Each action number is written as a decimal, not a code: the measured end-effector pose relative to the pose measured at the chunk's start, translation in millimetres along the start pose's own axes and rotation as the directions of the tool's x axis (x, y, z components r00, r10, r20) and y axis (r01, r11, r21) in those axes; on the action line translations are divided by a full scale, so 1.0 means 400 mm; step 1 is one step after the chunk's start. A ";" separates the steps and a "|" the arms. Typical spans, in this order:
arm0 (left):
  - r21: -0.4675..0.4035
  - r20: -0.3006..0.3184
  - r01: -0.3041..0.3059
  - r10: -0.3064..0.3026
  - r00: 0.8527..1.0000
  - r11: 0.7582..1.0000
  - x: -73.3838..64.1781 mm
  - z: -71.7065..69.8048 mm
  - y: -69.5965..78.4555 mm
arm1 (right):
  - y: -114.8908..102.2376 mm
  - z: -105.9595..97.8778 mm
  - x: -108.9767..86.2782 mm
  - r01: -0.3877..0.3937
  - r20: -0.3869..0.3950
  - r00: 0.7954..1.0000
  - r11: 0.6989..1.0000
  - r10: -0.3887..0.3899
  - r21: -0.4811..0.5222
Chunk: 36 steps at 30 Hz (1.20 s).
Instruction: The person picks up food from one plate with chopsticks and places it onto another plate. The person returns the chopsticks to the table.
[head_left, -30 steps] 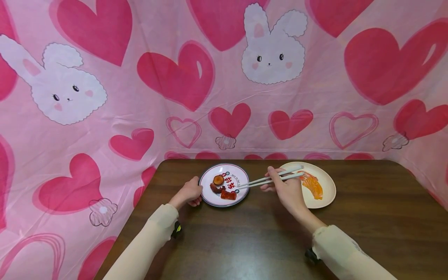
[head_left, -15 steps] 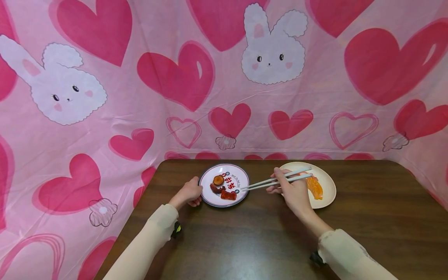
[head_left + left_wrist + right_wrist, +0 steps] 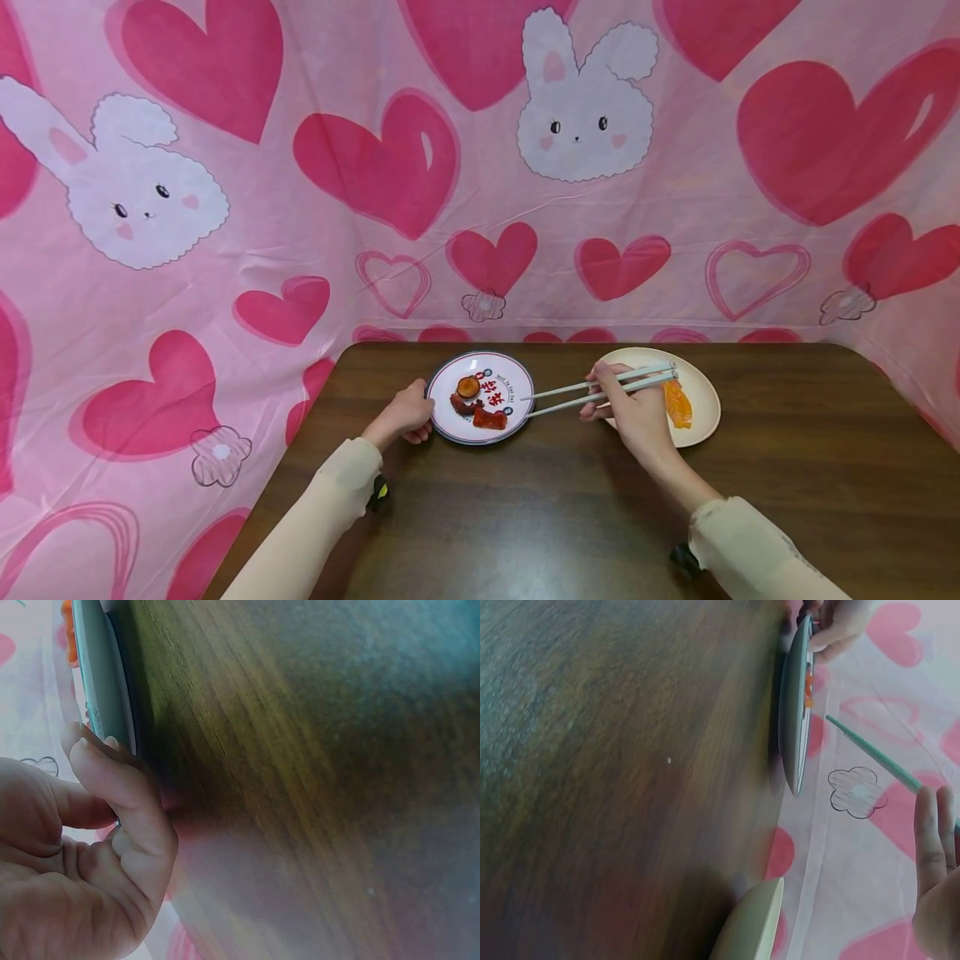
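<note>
My left hand (image 3: pixel 408 410) pinches the left rim of a round white plate (image 3: pixel 461 364) with a dark blue edge and red lettering. On that plate lie a round brown slice (image 3: pixel 468 387), a dark curled piece (image 3: pixel 461 405) and a glossy red-brown block (image 3: pixel 490 418). In my right hand (image 3: pixel 633 417) is a pair of pale chopsticks (image 3: pixel 562 389). Their tips are spread apart, holding nothing, by the plate's right rim. Beneath and behind this hand sits a cream oval plate (image 3: pixel 705 400) bearing orange slices (image 3: pixel 678 406), partly hidden by the hand and chopsticks.
Both plates stand on a dark wooden table (image 3: pixel 480 517), near its far edge. Behind and to the left hangs a pink cloth (image 3: pixel 480 200) printed with hearts and rabbits. Brown tabletop lies between the two plates and in front of them.
My right hand has moved a little to the right, drawing the chopsticks back from over the white plate to its rim. Their tips have parted. The left hand and the food have stayed put.
</note>
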<state>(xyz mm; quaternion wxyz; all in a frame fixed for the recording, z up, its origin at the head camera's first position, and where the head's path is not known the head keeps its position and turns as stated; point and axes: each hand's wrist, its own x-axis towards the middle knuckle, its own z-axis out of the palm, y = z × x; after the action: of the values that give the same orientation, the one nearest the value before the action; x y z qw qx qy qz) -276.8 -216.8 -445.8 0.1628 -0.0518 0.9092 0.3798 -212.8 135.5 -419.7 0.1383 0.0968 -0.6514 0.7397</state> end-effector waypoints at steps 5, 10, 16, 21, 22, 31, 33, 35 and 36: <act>-0.008 0.003 -0.005 0.005 1.000 1.000 0.001 0.002 -0.001 | -0.004 -0.006 -0.002 0.000 0.002 1.000 1.000 0.000 0.008; -0.007 0.000 -0.014 0.014 1.000 1.000 -0.003 0.001 0.000 | -0.011 -0.015 -0.007 -0.005 -0.004 1.000 1.000 0.005 -0.011; 0.000 -0.005 -0.011 0.011 1.000 1.000 -0.001 -0.001 0.000 | -0.011 -0.022 -0.012 -0.012 -0.007 1.000 1.000 0.012 0.011; -0.002 -0.003 -0.023 0.023 1.000 1.000 0.000 -0.002 -0.004 | -0.012 -0.025 -0.016 -0.005 -0.017 1.000 0.999 0.005 0.036; -0.006 -0.003 -0.022 0.022 1.000 1.000 0.000 -0.002 -0.004 | -0.013 -0.026 -0.017 -0.001 -0.020 1.000 1.000 0.001 0.031; -0.007 -0.002 -0.030 0.030 1.000 1.000 -0.002 -0.001 -0.004 | -0.025 -0.041 -0.029 0.022 -0.054 0.998 1.000 -0.023 -0.018; -0.006 -0.002 -0.031 0.031 1.000 0.999 -0.001 -0.001 -0.005 | -0.027 -0.046 -0.031 0.029 -0.066 0.997 1.000 -0.029 -0.011; -0.008 -0.001 -0.030 0.030 1.000 1.000 0.000 0.000 -0.005 | -0.028 -0.053 -0.032 0.033 -0.079 0.996 0.999 -0.033 0.001; -0.008 0.000 -0.031 0.031 1.000 0.999 0.001 0.001 -0.006 | -0.028 -0.057 -0.033 0.035 -0.085 0.996 0.999 -0.034 0.003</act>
<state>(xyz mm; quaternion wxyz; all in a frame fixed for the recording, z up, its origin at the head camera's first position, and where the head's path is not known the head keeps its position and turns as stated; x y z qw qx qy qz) -276.5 -218.2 -447.7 0.1566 -0.0382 0.9084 0.3859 -195.9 158.4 -416.4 0.1784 0.0767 -0.6417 0.7420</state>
